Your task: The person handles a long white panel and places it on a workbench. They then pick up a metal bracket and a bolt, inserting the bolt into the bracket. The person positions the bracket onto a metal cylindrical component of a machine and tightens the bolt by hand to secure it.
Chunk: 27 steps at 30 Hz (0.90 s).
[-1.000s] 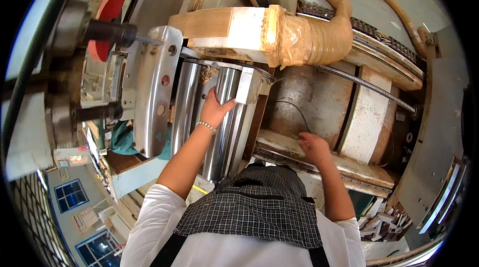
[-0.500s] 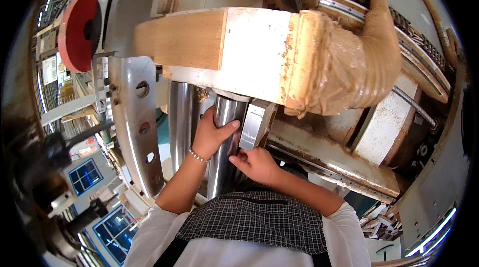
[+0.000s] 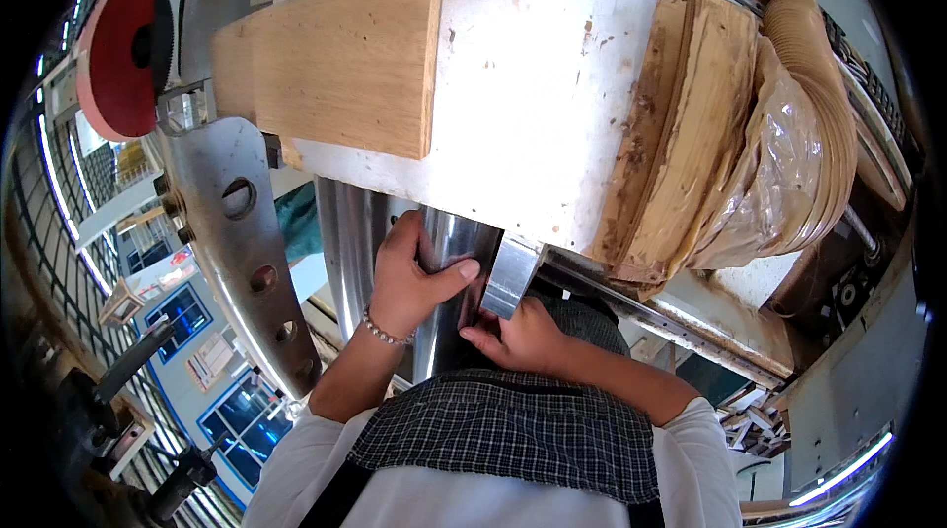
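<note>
My left hand (image 3: 409, 276) wraps round a shiny metal cylinder (image 3: 456, 240), its thumb lying across the front and the fingertips hidden behind. Just right of the cylinder, my right hand (image 3: 525, 336) is closed with curled fingers at the lower end of a flat silver metal bar (image 3: 511, 276). What those fingers pinch, if anything, is hidden. Above both hands a large white housing (image 3: 538, 84) covers the cylinder's top. A brown wooden panel (image 3: 345, 64) is fixed on the housing's left side.
A taped, ribbed hose (image 3: 814, 133) joins the housing at the right. To the left stand a metal plate with round holes (image 3: 232, 232) and a red disc guard (image 3: 116, 54) beside a toothed blade. A second metal cylinder (image 3: 350, 242) rises left of my left hand. A rail (image 3: 691, 331) runs lower right.
The view has shifted, so the white housing looks larger and nearer. Both hands stay at about the same places, the left still round the cylinder, the right by the bar's lower end.
</note>
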### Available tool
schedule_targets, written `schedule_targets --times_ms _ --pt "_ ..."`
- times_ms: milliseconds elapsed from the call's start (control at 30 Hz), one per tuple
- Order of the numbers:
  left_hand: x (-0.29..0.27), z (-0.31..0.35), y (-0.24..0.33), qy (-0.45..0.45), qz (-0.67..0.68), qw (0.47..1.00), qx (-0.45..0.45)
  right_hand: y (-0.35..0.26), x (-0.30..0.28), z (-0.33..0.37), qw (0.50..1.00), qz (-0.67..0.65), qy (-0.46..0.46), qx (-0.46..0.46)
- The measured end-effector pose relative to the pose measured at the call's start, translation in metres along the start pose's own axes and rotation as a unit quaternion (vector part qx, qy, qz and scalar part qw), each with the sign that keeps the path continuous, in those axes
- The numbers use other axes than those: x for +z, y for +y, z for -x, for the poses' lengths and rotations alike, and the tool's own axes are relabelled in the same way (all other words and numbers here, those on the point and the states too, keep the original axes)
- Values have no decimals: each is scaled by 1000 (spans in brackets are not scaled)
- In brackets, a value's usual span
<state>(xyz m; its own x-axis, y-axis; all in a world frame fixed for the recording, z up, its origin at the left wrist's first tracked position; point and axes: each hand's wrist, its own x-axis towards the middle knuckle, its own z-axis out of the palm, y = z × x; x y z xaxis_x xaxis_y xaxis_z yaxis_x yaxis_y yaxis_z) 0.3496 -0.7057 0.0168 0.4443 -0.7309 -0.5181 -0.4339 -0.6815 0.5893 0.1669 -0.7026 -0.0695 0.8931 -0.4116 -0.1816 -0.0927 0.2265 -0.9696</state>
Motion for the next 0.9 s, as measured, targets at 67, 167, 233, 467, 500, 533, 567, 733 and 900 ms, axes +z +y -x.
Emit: schedule_targets --times_ms 67,167,233,467,500,533,567,733,900 --pt "4 1 2 14 22 1000 12 -3 -2 2 998 -43 -21 27" --pt "7 -2 8 26 19 999 37 3 7 5 998 -15 57 -29" --pt "5 -1 8 27 -18 999 32 3 5 6 999 2 35 -25" --pt "13 -2 1 18 -56 998 10 -2 3 10 999 -3 43 23" --pt "14 -2 6 36 -43 998 21 0 7 11 998 3 47 35" --pt "14 -2 5 36 -33 999 12 2 10 12 998 8 51 46" --pt "15 -2 1 36 -23 999 4 4 13 13 998 -1 59 37" --pt "15 -7 -2 28 53 998 -9 -3 15 7 995 -54 89 -2" --pt "7 -2 3 67 17 997 21 -7 16 8 994 11 100 -33"
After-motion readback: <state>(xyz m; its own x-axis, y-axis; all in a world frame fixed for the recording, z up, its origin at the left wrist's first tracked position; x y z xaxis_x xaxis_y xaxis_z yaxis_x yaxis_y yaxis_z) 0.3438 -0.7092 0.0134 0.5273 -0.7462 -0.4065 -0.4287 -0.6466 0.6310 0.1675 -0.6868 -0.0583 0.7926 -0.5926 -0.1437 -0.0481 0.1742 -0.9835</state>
